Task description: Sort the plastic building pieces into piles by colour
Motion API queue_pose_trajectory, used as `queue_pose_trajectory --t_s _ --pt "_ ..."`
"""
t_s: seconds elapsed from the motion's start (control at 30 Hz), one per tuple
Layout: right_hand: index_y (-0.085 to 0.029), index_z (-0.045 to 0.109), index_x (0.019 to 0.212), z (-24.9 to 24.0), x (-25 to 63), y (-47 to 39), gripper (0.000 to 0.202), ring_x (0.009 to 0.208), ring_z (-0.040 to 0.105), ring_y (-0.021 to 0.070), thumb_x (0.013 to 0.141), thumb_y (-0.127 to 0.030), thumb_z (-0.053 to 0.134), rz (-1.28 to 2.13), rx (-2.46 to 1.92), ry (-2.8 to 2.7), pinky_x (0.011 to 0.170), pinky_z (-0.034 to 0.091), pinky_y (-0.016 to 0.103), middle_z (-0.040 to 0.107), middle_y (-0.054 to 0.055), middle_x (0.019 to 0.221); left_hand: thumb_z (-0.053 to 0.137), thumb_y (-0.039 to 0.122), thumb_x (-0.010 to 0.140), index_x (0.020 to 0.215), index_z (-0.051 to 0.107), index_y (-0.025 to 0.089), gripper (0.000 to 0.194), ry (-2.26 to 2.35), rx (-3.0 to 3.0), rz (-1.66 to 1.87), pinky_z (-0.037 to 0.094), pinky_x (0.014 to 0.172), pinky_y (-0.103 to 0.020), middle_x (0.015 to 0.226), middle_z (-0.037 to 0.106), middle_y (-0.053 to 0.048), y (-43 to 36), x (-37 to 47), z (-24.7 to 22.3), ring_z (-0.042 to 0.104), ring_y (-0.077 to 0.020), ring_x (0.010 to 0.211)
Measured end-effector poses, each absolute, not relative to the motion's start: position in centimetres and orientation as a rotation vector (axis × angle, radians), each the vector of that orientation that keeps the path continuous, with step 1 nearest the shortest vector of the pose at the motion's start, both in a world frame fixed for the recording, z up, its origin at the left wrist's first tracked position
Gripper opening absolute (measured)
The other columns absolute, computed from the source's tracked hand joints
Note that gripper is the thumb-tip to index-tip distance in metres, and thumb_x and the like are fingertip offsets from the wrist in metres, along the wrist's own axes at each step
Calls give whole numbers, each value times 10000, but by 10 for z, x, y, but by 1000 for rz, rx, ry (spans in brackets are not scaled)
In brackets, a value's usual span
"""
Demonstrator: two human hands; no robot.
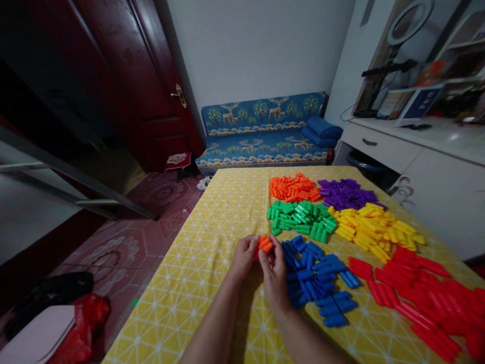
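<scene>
Both of my hands meet near the middle of the yellow patterned table (204,253), around a small cluster of orange plastic pieces (265,244). My left hand (243,257) grips the cluster from its left side. On the right side, my right hand (275,268) has its fingers closed on the same cluster. Blue pieces (326,275) lie just right of my right hand. Beyond them are piles of green pieces (301,216) and orange pieces (291,188). Farther right sit purple pieces (346,193), yellow pieces (375,227) and red pieces (424,290).
A blue patterned sofa (257,144) stands past the table's far edge, with a small stool (178,161) beside it. A white cabinet (428,187) is at the right. Bags (89,323) lie on the tiled floor at the left, near a metal frame (94,189).
</scene>
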State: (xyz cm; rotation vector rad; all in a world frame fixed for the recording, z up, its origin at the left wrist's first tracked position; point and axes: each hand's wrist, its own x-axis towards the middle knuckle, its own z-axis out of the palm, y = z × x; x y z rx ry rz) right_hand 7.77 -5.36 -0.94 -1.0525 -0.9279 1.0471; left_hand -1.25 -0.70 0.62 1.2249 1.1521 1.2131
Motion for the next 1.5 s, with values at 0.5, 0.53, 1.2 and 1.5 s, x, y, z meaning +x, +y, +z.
queue_pose_trajectory --t_s 0.5,0.53,1.2,1.5 --pt "-216 581 1169 -10 86 -56 453 1049 634 263 941 -567 409 1104 -1141 -920 796 558 359 669 105 1106 792 465 707 714 675 98 385 834 1032 1039 386 511 -221 582 587 -29 -12 -25 8 479 -76 489" --pt "-217 586 1168 -9 86 -57 450 1076 627 268 932 -566 427 1137 -1130 -894 827 555 370 667 108 1135 789 468 709 690 660 102 389 818 1037 1025 385 510 -222 560 568 -21 -12 -26 8 477 -78 486" --pt "-222 443 1429 2 85 -63 616 1279 523 279 888 -484 581 1030 -1079 -1010 1018 475 421 544 109 1402 747 362 645 831 592 132 334 851 1111 1088 417 573 -215 673 600 -14 -13 -25 11 539 -113 575" --pt "-218 579 1311 -8 87 -59 482 1249 542 283 895 -460 575 983 -1101 -1050 1069 428 477 597 107 1336 572 248 606 721 546 147 155 989 1156 1065 315 426 -185 501 504 39 -20 -17 24 417 -69 405"
